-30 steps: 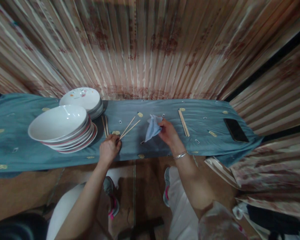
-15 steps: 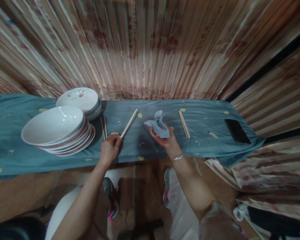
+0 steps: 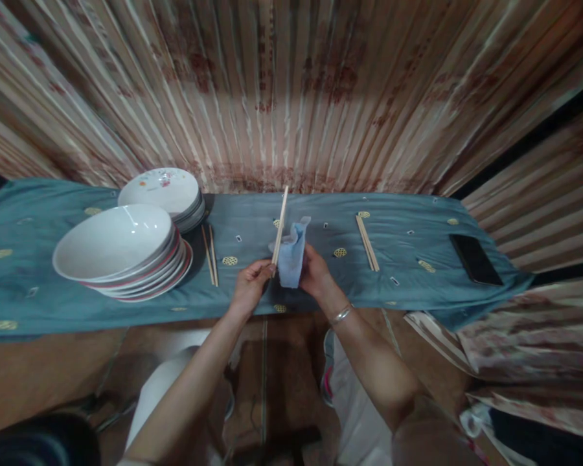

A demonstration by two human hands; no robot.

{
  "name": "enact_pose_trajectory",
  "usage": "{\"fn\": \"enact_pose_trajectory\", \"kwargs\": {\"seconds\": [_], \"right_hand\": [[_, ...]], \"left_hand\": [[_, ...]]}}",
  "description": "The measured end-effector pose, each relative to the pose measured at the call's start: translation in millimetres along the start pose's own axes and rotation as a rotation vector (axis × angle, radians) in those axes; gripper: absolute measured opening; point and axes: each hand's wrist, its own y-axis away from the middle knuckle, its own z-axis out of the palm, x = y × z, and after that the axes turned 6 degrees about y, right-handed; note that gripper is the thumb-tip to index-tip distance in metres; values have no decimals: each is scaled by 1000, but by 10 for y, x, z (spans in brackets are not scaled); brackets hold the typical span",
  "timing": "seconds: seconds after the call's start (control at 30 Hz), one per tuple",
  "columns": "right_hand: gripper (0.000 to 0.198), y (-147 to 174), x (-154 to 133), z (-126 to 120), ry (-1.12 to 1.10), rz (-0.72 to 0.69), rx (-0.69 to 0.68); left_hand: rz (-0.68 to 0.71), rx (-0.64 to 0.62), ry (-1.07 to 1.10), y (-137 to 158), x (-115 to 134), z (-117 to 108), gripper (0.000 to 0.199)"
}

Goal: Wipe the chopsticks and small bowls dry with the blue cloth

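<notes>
My left hand (image 3: 251, 285) pinches the lower end of a light wooden chopstick (image 3: 282, 220), which points up and away; whether it is one or a pair pressed together I cannot tell. Close beside it, my right hand (image 3: 315, 272) holds a pale blue cloth (image 3: 292, 255) up against the chopstick's lower part. The right fingers are partly hidden behind the cloth. Two chopsticks (image 3: 210, 255) lie slightly apart on the table, left of my left hand. Off to the right lie more chopsticks (image 3: 368, 243), side by side.
A teal patterned cloth (image 3: 330, 285) covers the narrow table. At its left stand a stack of large white bowls (image 3: 116, 243) and, behind, a stack of flowered dishes (image 3: 160, 188). A black phone (image 3: 475, 259) lies at the right end. Pleated curtains (image 3: 291, 97) hang behind.
My left hand has moved right with the chopstick, which now stands steeper. My right hand has turned and brought the cloth to it. The view has shifted slightly.
</notes>
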Motion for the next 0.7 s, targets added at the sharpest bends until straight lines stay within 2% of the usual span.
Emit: {"fn": "enact_pose_trajectory", "kwargs": {"seconds": [0.1,0.3,0.43,0.7], "right_hand": [[36,39,59,117,-120,69,-50],[27,131,160,215,-51,-18,-100],[35,129,196,210,-31,-36,-78],[33,63,118,115,-49,-54,14]], "left_hand": [[-74,-38,59,3,-16,24,42],[-89,-72,165,-19,-47,-2,35],[-104,-84,207,-25,-100,-24,32],[-135,-134,128,24,-63,4,38]]}}
